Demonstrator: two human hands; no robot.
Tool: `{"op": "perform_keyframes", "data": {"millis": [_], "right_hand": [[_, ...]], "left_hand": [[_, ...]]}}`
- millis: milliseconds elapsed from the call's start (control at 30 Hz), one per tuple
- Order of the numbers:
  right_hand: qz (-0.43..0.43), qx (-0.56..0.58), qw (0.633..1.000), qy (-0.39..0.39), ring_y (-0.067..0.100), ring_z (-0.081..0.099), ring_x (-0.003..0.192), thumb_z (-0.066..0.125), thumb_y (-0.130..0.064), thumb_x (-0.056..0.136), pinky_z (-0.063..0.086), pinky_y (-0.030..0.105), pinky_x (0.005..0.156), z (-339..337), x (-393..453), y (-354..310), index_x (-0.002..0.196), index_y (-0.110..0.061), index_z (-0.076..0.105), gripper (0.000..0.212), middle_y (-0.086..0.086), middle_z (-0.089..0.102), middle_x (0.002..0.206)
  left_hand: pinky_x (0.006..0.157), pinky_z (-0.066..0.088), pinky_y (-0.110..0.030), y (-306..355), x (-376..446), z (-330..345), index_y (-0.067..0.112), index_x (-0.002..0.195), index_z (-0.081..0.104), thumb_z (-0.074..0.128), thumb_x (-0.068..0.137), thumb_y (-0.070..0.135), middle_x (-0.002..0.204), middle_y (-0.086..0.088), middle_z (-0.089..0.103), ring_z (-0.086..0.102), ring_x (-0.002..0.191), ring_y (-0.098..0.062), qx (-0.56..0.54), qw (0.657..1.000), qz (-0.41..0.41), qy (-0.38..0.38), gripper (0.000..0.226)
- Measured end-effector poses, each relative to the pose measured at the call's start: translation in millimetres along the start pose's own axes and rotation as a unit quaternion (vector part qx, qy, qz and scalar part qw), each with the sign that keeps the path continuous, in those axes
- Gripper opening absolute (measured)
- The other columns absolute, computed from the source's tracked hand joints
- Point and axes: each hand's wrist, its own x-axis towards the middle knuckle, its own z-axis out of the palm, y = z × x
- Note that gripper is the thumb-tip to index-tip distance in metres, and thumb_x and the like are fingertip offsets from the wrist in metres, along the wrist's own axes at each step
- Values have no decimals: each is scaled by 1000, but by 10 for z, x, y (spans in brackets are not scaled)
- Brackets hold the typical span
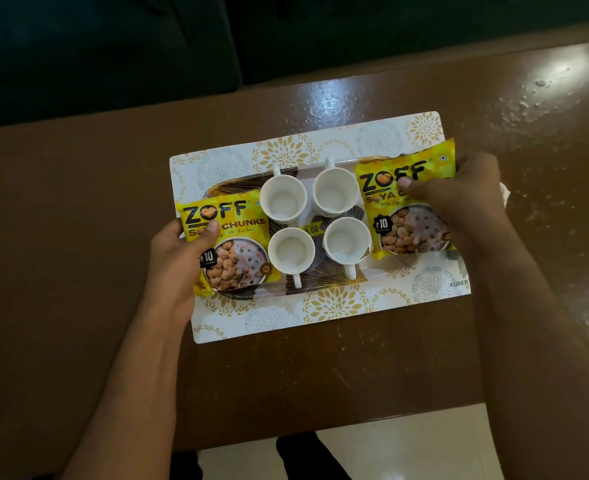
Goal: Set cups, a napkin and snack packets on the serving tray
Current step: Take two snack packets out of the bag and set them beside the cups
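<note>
A white serving tray (324,306) with gold flower print lies on the brown table. Several empty white cups (282,199) stand upright in its middle, handles pointing outward. My left hand (179,258) grips a yellow snack packet (237,251) at the tray's left end, thumb on its face. My right hand (459,195) holds a second yellow snack packet (400,216) over the tray's right end. A scrap of white, perhaps the napkin (505,195), peeks out beyond my right hand.
The glossy brown table (78,220) stretches wide on both sides of the tray. Its near edge runs below the tray, with pale floor (407,441) beneath. Dark seating (113,46) lies beyond the far edge.
</note>
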Motion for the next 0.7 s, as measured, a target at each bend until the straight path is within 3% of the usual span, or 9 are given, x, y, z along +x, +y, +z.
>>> {"op": "perform_keyframes", "data": {"millis": [100,233,300,367,500,600,700], "right_hand": [[-6,-7,1000,-5,22,77,88,92,-20,74,62,37,84,69,-5,44,98,-12,78,28,3,78,89],[-19,-9,999,-30,26,77,96,88,-19,81,61,48,94,160,18,106,112,-8,75,36,10,79,104],[-37,-13,999,-26,25,76,99,86,-22,84,60,49,96,180,28,145,115,-10,74,36,9,79,107],[-64,-23,998,-12,22,74,100,81,-28,89,59,46,95,197,19,178,115,-12,73,31,5,78,108],[-117,-68,990,42,22,68,111,68,-32,99,50,31,89,249,-12,223,127,-11,61,36,3,72,118],[-144,-113,981,58,28,59,128,67,-26,99,47,39,103,294,-45,265,143,-8,48,51,11,64,136],[-163,-170,970,60,35,45,142,65,-23,100,38,46,114,346,-111,306,155,-5,35,65,18,49,150]], "left_hand": [[102,57,-57,-12,-16,16,26,109,77,75,96,20,111,-1,82,77,110,-25,12,1000,18,15,14],[95,62,-54,-36,-60,59,27,105,81,75,96,38,103,3,82,78,103,-19,36,993,77,79,15],[90,63,-52,-56,-84,95,37,93,81,72,94,45,94,8,81,76,93,-12,62,985,100,123,12],[89,60,-57,-91,-82,120,43,83,75,69,92,52,95,5,78,73,91,-15,102,976,119,151,14],[92,56,-61,-153,-24,139,29,103,74,66,86,59,112,-13,70,68,103,-32,129,970,112,170,36],[96,56,-56,-179,-18,165,20,122,69,68,85,54,121,-13,66,65,106,-33,148,969,100,169,50],[96,54,-45,-204,-14,190,18,132,66,73,91,43,122,-4,54,59,104,-24,158,965,92,186,49]]}}
